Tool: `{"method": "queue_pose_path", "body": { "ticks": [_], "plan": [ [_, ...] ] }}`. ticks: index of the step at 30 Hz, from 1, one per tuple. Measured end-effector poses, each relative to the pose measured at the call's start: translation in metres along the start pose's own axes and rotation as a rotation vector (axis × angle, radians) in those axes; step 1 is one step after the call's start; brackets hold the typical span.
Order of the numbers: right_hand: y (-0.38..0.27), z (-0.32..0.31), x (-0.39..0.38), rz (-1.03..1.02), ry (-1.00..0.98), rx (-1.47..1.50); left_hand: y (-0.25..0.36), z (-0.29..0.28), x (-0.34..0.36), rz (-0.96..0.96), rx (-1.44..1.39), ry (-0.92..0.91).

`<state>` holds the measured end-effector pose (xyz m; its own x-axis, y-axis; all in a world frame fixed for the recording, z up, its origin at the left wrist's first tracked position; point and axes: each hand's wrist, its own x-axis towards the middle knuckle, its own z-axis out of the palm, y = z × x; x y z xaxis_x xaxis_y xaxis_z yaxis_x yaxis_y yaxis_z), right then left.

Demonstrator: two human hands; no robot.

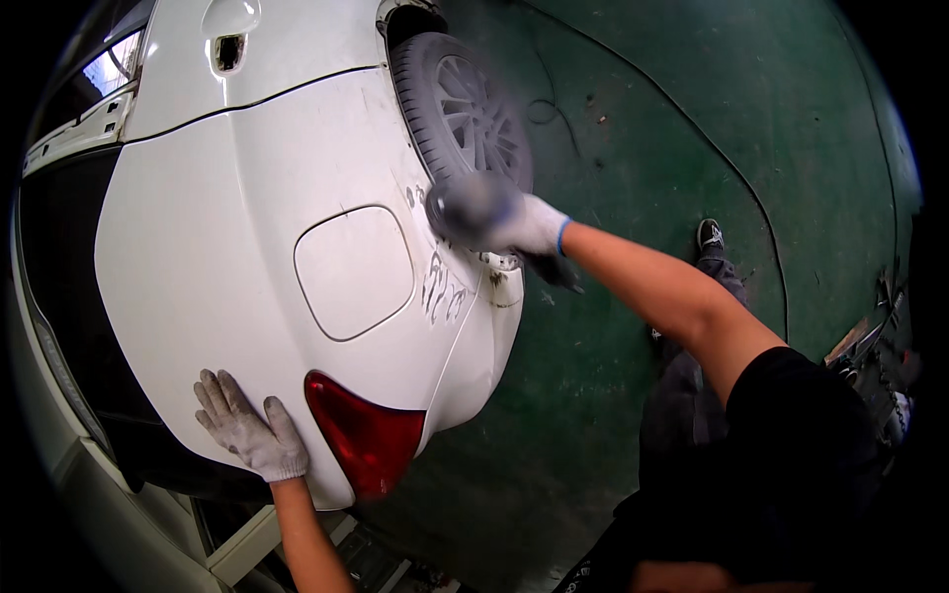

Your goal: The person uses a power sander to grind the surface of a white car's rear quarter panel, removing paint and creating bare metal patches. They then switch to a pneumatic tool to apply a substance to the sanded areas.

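My left hand point(252, 430), in a greyish knit glove, lies flat with fingers spread on the white car's rear quarter panel point(213, 296), beside the red tail light point(364, 440). In a white glove with a blue cuff, my right hand point(534, 225) is wrapped round a dark, round-headed sander point(469, 210), blurred by motion. The sander is at the panel's edge by the wheel arch, just behind the wheel point(473, 111). Around it the paint shows dark scrapes and bare patches point(441, 291). The square fuel flap point(354, 273) is closed, between my two hands.
A dark cable or hose point(692, 119) curves across the green floor point(613, 395) to the right of the car. My shoe point(709, 235) stands on that floor. Tools and loose parts point(870, 336) lie at the far right. A door handle recess point(229, 49) is open at the top.
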<state>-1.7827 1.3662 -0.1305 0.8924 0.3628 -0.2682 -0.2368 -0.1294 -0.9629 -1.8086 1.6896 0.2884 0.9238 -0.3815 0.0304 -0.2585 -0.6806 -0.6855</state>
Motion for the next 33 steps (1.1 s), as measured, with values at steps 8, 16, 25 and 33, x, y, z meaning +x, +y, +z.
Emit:
{"method": "queue_pose_path", "body": {
  "ticks": [8, 16, 25, 33],
  "plan": [
    [0.076, 0.104, -0.081, 0.068, -0.001, 0.19, 0.0, 0.003, -0.001, 0.028, -0.018, 0.072],
    [0.051, 0.104, -0.071, 0.046, 0.056, 0.149, -0.001, 0.006, -0.003, 0.029, -0.024, 0.09],
    [0.039, 0.101, -0.079, 0.182, 0.048, 0.277, 0.001, 0.004, -0.002, -0.001, 0.032, 0.072],
    [0.053, 0.091, -0.063, 0.083, 0.168, 0.144, 0.0, 0.004, -0.003, -0.002, 0.045, 0.057]
  ]
}}
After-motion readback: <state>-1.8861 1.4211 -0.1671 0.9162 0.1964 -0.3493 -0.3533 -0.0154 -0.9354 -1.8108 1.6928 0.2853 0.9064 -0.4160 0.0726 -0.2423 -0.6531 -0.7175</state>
